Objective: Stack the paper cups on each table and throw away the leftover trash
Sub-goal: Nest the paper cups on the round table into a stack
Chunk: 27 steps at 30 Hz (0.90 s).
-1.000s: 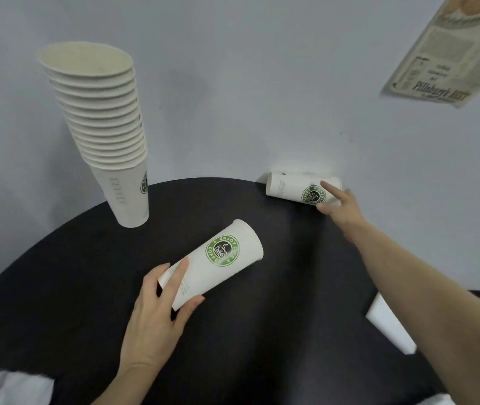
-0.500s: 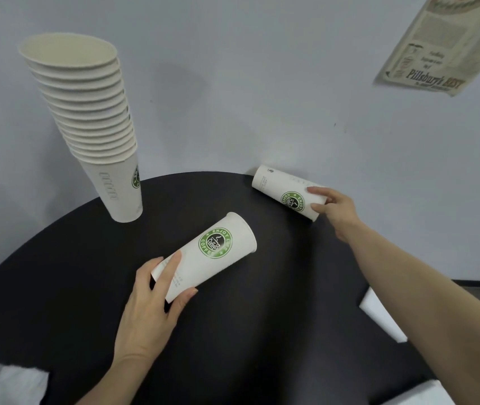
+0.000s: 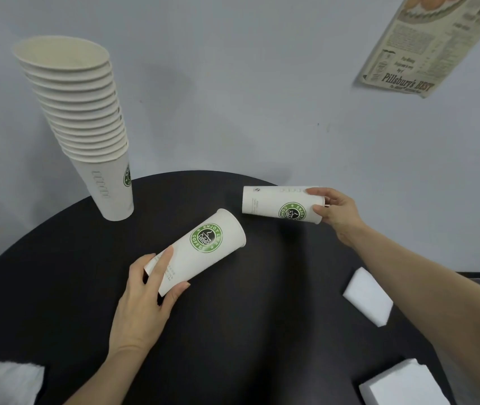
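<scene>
From the head view, a tall stack of paper cups [image 3: 86, 124] stands upright near the far left edge of the round black table [image 3: 233, 331], its mouth facing up; nothing can be seen inside the top cup beyond its pale inner wall, and the stack leans a little toward the left. The left hand [image 3: 142, 305] grips the base end of a single paper cup [image 3: 200, 252], fingers and thumb curled round it, so that the cup lies tilted with its open rim pointing up and to the right; its inside is turned away and cannot be seen. The right hand [image 3: 335, 211] pinches the rim end of a second paper cup [image 3: 279, 204], which lies nearly level with its closed base toward the left, close to the table's far edge by the grey wall [image 3: 247, 83]; whether it rests on the table or is lifted just off it cannot be told. The two held cups are near each other but apart, the first cup's rim just below and left of the second's base. A white folded napkin [image 3: 369, 296] lies by the right edge under the right forearm, another napkin [image 3: 405, 384] at the near right edge, and a crumpled white tissue [image 3: 5, 381] at the near left edge. Bare dark tabletop stretches between the hands and toward the near side. A newspaper-style poster [image 3: 431, 45] hangs on the wall at upper right.
</scene>
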Tool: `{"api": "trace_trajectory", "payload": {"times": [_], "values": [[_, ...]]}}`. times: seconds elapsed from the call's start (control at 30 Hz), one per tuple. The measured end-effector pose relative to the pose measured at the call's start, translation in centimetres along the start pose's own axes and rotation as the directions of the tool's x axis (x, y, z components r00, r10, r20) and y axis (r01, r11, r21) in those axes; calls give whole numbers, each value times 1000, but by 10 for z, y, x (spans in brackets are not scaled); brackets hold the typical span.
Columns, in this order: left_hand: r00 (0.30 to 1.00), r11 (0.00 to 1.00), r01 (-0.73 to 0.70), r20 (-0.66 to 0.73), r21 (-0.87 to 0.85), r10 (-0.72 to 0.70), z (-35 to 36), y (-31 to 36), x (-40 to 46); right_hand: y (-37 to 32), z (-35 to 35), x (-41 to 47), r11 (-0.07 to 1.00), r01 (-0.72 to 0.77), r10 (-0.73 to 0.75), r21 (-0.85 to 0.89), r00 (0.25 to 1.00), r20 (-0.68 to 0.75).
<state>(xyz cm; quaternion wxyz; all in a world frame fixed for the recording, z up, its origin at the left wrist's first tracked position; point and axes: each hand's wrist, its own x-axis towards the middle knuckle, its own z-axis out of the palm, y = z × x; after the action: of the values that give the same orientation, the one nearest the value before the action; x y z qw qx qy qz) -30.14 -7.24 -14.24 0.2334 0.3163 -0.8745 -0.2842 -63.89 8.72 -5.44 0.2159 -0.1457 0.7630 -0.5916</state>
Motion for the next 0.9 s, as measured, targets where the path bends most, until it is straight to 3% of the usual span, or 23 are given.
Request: {"api": "trace_trajectory", "payload": {"times": [0.9], "values": [[999,1000,21,-24,-14,-21,3,-4,-2,-34,38,-38,999,19,-10,-35,974,228]]}}
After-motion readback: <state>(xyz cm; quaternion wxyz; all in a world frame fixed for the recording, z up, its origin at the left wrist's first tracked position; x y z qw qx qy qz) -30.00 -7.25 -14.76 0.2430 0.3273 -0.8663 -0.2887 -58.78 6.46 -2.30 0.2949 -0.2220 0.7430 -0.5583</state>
